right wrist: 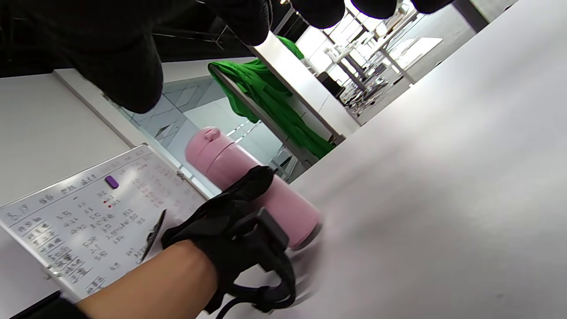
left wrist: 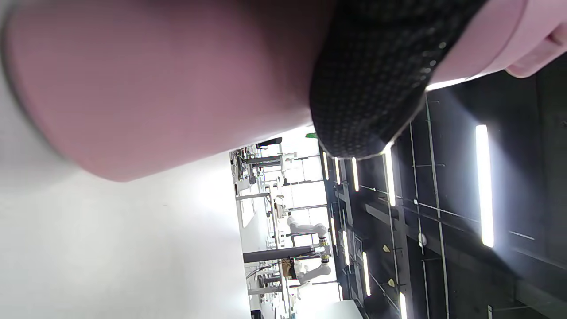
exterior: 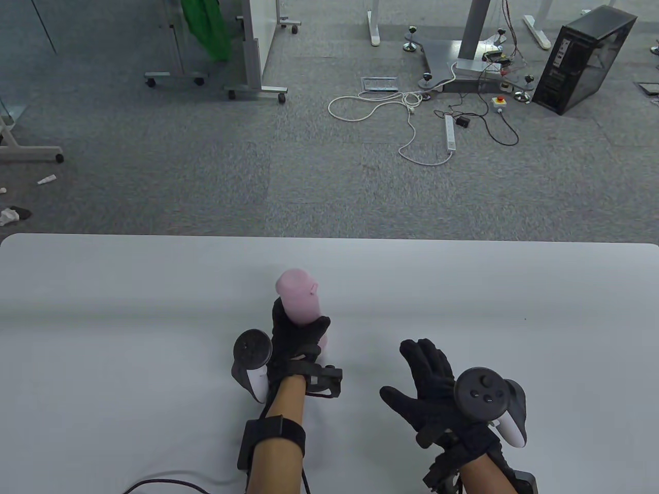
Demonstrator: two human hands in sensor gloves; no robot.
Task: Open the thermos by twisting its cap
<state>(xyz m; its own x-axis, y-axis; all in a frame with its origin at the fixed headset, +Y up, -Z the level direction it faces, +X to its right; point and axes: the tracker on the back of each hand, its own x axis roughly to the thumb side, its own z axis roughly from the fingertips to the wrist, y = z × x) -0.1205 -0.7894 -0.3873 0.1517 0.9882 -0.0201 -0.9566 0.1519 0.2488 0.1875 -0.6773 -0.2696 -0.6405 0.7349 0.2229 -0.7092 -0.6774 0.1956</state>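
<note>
A pink thermos [exterior: 299,301] stands upright on the white table [exterior: 103,309], its cap [exterior: 294,282] on top. My left hand [exterior: 296,337] grips the thermos body below the cap. In the left wrist view the pink body [left wrist: 155,84] fills the top, with one gloved finger [left wrist: 376,75] wrapped over it. The right wrist view shows the thermos [right wrist: 248,186] with the left hand [right wrist: 230,221] around its lower part. My right hand [exterior: 430,383] hovers open to the right of the thermos, fingers spread, holding nothing.
The table's far edge [exterior: 329,237] runs across the middle of the table view. Beyond it lies grey carpet with white cables [exterior: 412,123], a power strip [exterior: 450,133] and a black computer case [exterior: 584,59]. A black cable [exterior: 165,483] lies at the table's near edge.
</note>
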